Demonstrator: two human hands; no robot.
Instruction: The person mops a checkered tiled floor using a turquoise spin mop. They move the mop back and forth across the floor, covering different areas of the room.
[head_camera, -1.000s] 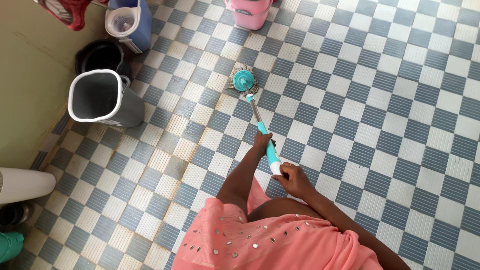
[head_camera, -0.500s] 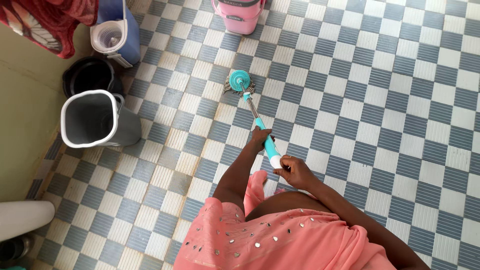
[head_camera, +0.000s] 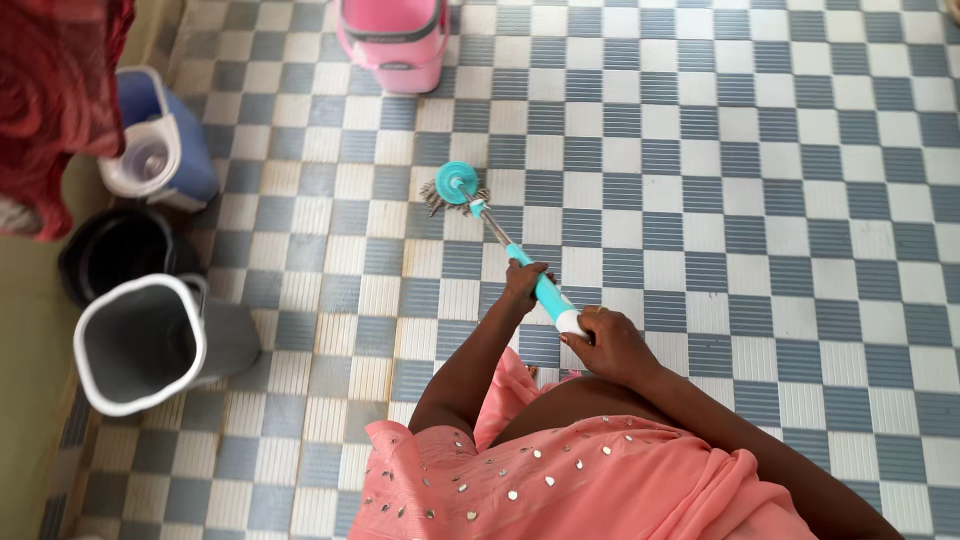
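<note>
I hold a mop with a teal and silver handle (head_camera: 545, 292) in both hands. My left hand (head_camera: 522, 283) grips the handle further down the shaft. My right hand (head_camera: 610, 345) is closed over the white top end. The round teal mop head (head_camera: 458, 184) with grey strands rests on the blue and white checkered tile floor (head_camera: 760, 200) ahead of me. A pink garment with small shiny studs covers my body at the bottom of the view.
A pink bucket (head_camera: 396, 42) stands at the top. A blue and white spin bucket (head_camera: 160, 140), a black bucket (head_camera: 118, 255) and a grey bin (head_camera: 150, 340) line the left wall. Red cloth (head_camera: 55, 100) hangs at the upper left.
The view has shifted, so the buckets on the left sit lower in the picture. The mop head has moved slightly along the floor; both hands keep their grip.
</note>
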